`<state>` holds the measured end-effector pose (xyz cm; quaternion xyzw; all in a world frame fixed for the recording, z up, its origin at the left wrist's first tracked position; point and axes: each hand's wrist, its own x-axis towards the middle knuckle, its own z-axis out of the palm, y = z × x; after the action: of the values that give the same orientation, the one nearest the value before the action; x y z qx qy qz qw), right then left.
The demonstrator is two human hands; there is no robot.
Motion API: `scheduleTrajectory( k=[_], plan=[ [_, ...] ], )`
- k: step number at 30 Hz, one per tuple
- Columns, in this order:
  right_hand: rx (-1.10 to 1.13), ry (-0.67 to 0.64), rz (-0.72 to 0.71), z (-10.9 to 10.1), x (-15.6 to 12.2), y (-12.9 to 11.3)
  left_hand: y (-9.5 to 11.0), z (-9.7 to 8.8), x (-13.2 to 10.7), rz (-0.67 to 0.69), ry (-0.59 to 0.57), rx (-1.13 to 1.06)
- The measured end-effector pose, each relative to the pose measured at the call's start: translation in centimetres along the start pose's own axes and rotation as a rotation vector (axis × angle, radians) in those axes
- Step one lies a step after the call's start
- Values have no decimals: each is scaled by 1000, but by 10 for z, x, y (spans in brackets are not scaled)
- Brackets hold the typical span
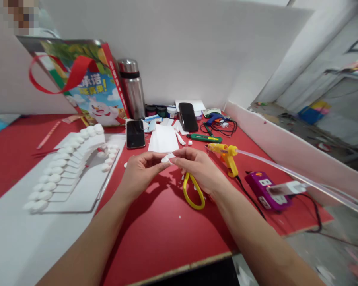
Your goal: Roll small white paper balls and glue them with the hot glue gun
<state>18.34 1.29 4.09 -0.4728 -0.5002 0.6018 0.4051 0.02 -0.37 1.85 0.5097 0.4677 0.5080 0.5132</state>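
Note:
Between the fingertips of both hands is a small white piece (pixel 168 158), partly covered, whose kind I cannot make out. My left hand (pixel 139 171) pinches it from the left, thumb and fingers closed. From the right, my right hand (pixel 198 167) grips the same piece with thumb and forefinger. Scissors with a yellow handle loop (pixel 193 198) lie below my right hand, their other end hidden under it. Left of my hands stands a white curved model (pixel 74 171) edged with rows of round white discs. White paper (pixel 163 138) lies just beyond my fingers.
A yellow glue gun (pixel 226 155) with a long clear stick and a purple power block (pixel 267 190) are at right. A green cutter (pixel 204 138), two phones (pixel 135 134), a steel flask (pixel 133 89) and a printed gift bag (pixel 92 87) stand or lie behind. A low white board edges the right side.

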Motion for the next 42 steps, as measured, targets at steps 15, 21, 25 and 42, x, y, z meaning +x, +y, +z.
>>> scheduleTrajectory(
  k=[15, 21, 25, 42],
  plan=[
    [254, 18, -6, 4, 4, 19, 0, 1, -1, 29, -17, 157],
    [281, -29, -67, 1, 3, 18, -3, -1, 0, -23, -29, 64],
    [272, -28, -49, 2, 2, 18, -3, -1, 0, -7, -61, 64],
    [254, -32, -54, 1, 6, 24, 1, 1, 0, -143, -83, -114]
  ],
)
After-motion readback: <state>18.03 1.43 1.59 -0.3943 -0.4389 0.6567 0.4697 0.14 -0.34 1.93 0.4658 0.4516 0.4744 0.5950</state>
